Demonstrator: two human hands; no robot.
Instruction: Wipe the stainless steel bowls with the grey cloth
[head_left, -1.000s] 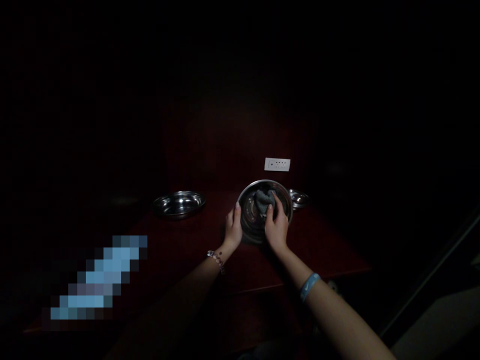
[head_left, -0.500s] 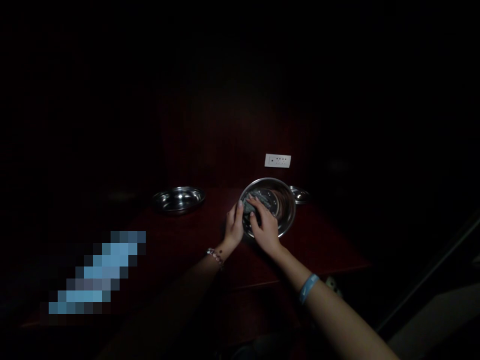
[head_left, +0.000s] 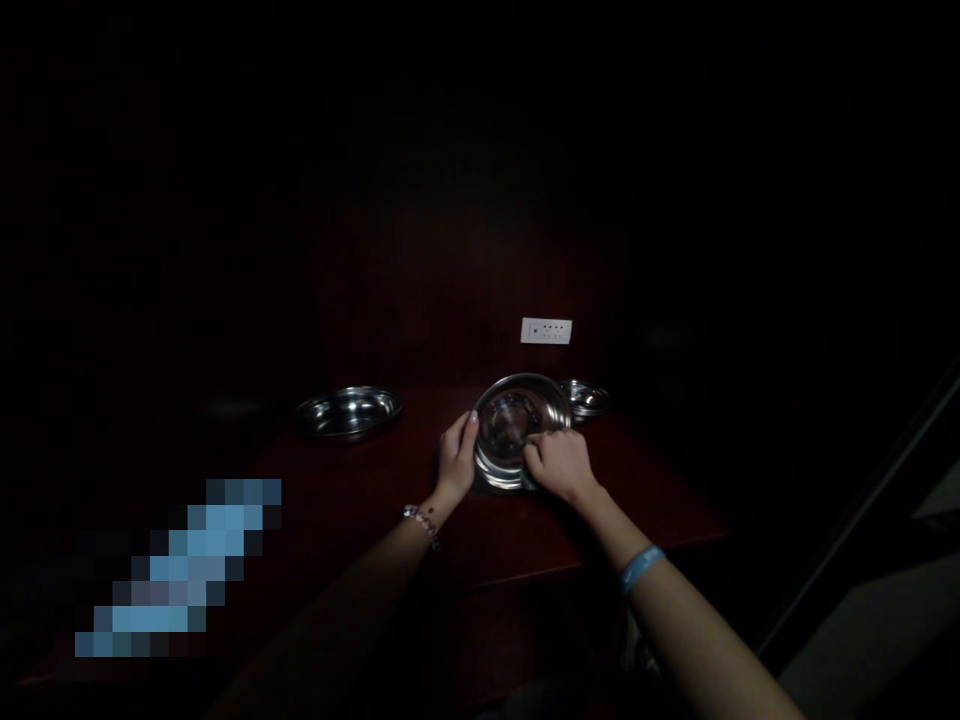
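Observation:
A shiny steel bowl (head_left: 506, 425) is tilted on the dark red table, its inside facing me. My left hand (head_left: 457, 455) grips its left rim, thumb on the edge and fingers behind. At the lower right rim, my right hand (head_left: 561, 463) is curled closed over the edge. A small part of a grey cloth (head_left: 529, 478) shows below its fingers; the hand hides the rest.
A shallow steel dish (head_left: 351, 412) stands on the table (head_left: 420, 530) to the left. Behind the bowl on the right lies another steel dish (head_left: 589, 398). A white socket panel (head_left: 546, 331) is on the back wall. A pixelated blue patch (head_left: 180, 570) covers the lower left.
My right hand has moved with the cloth from the bowl's inside left to its lower right rim, and its fingers have curled. My left hand still holds the rim; the view has shifted slightly.

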